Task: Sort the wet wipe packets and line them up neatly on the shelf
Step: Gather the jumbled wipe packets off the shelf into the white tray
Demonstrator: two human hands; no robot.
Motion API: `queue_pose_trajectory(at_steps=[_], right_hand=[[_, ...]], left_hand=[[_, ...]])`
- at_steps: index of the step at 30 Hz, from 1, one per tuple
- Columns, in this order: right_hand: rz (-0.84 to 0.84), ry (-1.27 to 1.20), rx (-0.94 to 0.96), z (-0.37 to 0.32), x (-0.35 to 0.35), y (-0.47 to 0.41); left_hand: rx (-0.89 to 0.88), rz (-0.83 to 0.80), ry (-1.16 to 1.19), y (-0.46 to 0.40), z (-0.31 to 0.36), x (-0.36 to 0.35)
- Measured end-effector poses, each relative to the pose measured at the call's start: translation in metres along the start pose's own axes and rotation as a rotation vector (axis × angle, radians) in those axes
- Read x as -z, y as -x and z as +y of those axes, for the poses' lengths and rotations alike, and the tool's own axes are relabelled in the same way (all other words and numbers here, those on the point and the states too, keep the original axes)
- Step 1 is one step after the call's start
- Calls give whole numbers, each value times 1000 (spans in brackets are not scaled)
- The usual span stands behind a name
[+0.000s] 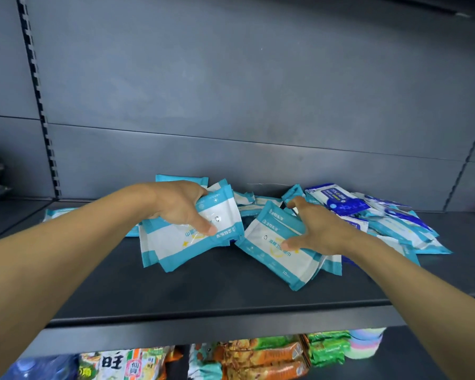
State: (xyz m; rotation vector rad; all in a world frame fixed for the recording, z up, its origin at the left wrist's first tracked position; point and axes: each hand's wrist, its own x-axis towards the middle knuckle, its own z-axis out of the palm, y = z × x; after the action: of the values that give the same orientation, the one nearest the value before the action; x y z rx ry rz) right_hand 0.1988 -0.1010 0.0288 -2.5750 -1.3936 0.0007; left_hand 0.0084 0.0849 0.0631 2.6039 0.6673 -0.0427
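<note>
Two teal packet stacks are handled: one [192, 229] gripped by the left hand [180, 208], another [280, 248] spanned by the spread right hand [317, 229]; "75%" is printed on a blue packet [340, 200].

shelf [203, 294]: matt dark metal, smooth | wipe packets [280, 259]: glossy plastic film | back panel [231, 91]: probably matt metal

Single head cam, fwd-down, close over dark shelf [231, 294].
</note>
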Motion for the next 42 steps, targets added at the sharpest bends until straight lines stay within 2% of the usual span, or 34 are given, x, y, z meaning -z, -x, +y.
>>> queue_pose_trajectory(at_steps=[4,11,20,23,27,32,37,42], right_hand=[[45,78,-7,-6,-3,9],[-74,54,-80,-1,-7,9],[109,306,-57,-10,-27,21],[107,272,-69,-12,-27,21],[5,149,-162,-15,-18,15],[-81,139,-207,-18,-13,10],[-7,191,-187,-22,-14,13],[36,101,-225,-19,-11,24]], left_hand=[[-18,27,-164,6,3,-4],[-42,1,-235,7,0,-19],[-32,42,-235,1,-8,-29],[-18,22,-237,1,-10,-30],[-19,56,-277,2,-11,-33],[-31,98,-310,1,-15,-36],[-30,141,-278,5,-15,-38],[-30,183,-237,13,-17,-40]])
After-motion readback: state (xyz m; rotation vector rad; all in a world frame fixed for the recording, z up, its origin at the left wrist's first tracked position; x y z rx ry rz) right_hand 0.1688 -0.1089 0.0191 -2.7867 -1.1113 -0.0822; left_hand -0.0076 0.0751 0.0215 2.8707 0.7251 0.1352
